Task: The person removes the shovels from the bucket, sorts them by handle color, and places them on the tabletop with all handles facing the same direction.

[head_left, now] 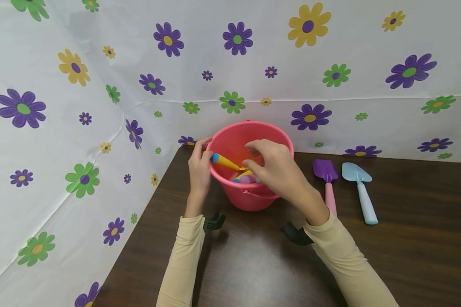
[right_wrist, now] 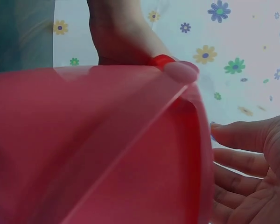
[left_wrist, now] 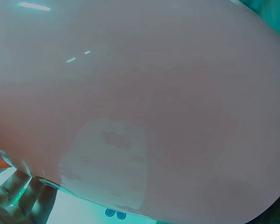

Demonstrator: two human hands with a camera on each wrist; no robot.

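A pink bucket (head_left: 249, 200) stands on the dark table. At its left rim my left hand (head_left: 199, 168) grips the edge; in the left wrist view the bucket's wall (left_wrist: 177, 93) fills most of the picture, with fingers (left_wrist: 25, 200) at the rim. My right hand (head_left: 278, 166) is over the bucket's mouth, fingers loosely bent and thumb apart, nothing visible between them. Inside, a yellow handle with a blue end (head_left: 224, 161) leans on the rim near the left hand. A pinkish-purple piece (head_left: 245, 179) and other colourful items lie below it, partly hidden.
Right of the bucket lie a purple toy shovel (head_left: 325, 169) with a pink handle and a light-blue trowel (head_left: 363, 192). A white flowered cloth (head_left: 253, 85) hangs behind and to the left. The bucket's handle (head_left: 261, 196) hangs at the front.
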